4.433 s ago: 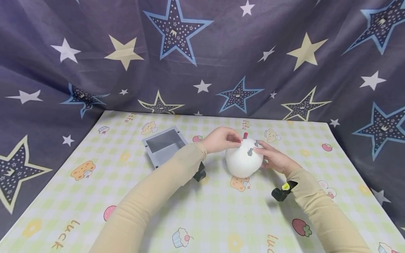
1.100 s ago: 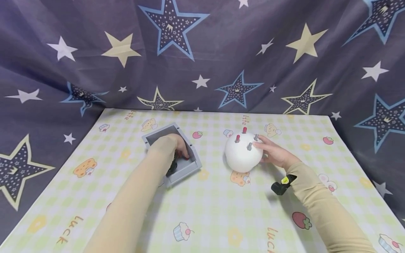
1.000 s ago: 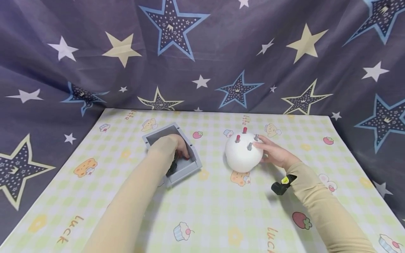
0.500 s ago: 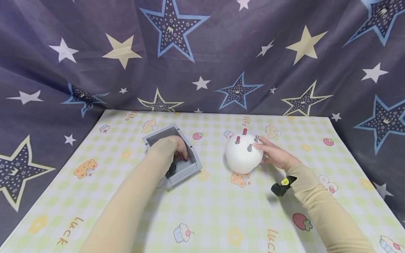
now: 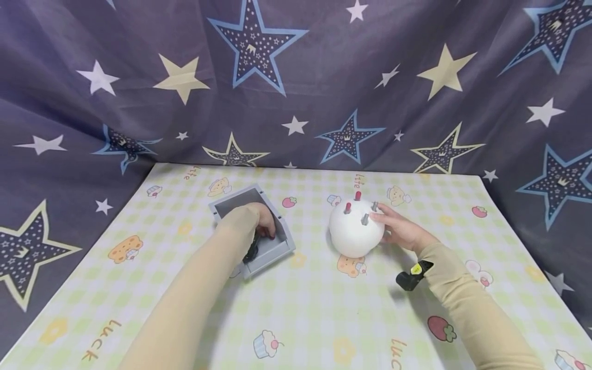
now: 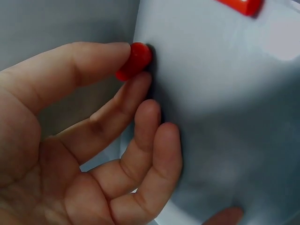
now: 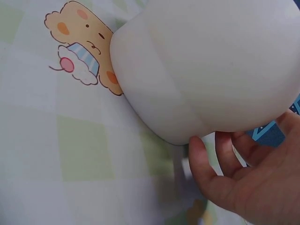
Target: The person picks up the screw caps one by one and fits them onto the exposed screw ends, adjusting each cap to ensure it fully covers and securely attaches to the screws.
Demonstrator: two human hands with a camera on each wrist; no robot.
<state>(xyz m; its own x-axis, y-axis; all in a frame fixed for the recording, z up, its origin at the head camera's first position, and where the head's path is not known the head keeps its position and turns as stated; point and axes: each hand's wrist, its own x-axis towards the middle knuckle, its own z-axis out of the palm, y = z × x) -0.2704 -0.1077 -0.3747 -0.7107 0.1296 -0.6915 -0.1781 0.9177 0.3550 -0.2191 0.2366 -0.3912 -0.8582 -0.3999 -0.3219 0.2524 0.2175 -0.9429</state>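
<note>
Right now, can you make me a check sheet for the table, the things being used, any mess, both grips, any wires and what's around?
Surface: checkered tabletop, cartoon prints.
Job's things: round white object bearing two red-tipped pegs and two gray pegs; gray box, apart from it.
Clutter: nothing seen.
Left grip: in the gray box, pinching a red piece; second red piece nearby.
Right grip: holds the round white object's side.
Cables: nothing seen.
Surroundings: dark star-patterned curtain behind.
</note>
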